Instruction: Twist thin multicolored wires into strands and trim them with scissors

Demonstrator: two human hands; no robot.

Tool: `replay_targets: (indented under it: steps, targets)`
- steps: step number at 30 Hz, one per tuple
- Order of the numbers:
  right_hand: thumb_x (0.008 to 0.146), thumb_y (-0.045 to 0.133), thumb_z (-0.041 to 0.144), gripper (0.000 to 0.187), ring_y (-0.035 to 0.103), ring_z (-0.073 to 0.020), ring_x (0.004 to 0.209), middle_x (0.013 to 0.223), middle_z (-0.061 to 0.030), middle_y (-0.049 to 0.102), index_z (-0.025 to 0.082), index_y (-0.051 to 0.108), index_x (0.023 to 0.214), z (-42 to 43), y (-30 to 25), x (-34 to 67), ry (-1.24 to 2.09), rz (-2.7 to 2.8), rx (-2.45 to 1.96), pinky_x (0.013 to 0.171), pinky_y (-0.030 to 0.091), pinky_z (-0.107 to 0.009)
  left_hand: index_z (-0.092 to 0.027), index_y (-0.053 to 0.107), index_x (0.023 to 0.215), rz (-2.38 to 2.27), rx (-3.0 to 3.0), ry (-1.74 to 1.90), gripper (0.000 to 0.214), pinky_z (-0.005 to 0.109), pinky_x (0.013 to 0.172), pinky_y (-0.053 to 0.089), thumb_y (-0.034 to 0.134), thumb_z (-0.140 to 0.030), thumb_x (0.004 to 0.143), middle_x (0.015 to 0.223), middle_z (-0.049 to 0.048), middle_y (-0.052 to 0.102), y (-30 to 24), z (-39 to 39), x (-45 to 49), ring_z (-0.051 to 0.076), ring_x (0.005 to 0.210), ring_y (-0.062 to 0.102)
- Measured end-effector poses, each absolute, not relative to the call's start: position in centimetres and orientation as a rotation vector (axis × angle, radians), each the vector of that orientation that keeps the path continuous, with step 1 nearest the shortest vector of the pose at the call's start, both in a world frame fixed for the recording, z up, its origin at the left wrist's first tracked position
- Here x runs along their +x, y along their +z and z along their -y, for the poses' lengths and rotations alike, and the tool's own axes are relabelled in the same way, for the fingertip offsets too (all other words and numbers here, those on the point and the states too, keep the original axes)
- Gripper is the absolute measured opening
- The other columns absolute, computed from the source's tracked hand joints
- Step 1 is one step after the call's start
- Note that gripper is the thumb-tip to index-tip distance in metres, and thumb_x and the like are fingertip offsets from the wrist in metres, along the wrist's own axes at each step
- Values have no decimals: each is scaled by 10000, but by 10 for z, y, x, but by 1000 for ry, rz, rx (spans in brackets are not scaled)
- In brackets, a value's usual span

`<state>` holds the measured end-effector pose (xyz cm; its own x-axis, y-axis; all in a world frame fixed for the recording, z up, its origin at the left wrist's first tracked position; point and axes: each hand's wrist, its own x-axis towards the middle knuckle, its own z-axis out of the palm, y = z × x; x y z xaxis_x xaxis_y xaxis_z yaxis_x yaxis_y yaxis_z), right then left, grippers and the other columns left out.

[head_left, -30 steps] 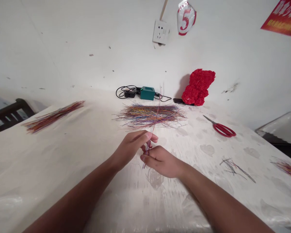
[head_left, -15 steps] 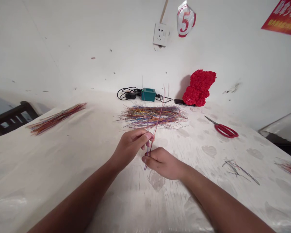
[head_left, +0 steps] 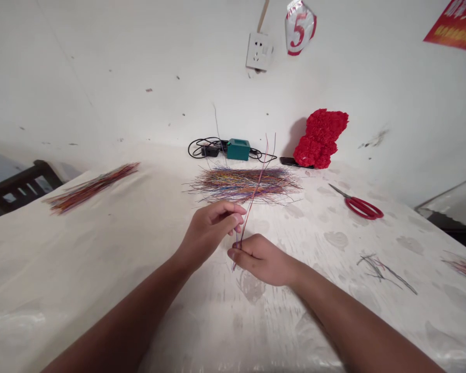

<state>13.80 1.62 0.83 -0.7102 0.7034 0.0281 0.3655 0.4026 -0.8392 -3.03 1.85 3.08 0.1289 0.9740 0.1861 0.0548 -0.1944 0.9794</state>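
Head: wires (head_left: 249, 210), right hand (head_left: 261, 260), open tablecloth (head_left: 81, 290)

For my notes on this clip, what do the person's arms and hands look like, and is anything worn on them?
The left hand and right hand are bare, without gloves. The left forearm and right forearm show no sleeves, watch or bracelet.

Wire heap (head_left: 244, 185) just beyond left hand (head_left: 210, 233)
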Motion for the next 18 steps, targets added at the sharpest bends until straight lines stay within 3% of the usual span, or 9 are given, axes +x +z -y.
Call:
replay_targets:
  steps: [10,18]
  targets:
    - [988,443,311,415,322,-80,530,552,59,322,172,403,599,-17,7,139,1227,2295,-922,527,322,-236,-192,675,850,-1021,1438,1222,68,229,650,465,607,-193,842,665,-25,630,31,-18,-31,107,668,564]
    - [990,442,315,419,322,-80,535,567,55,335,174,380,600,-16,5,138,1236,2286,-918,519,310,-241,-196,699,837,-1084,1536,1188,144,249,662,462,651,-331,846,669,-16,619,31,-17,-30,129,690,578]
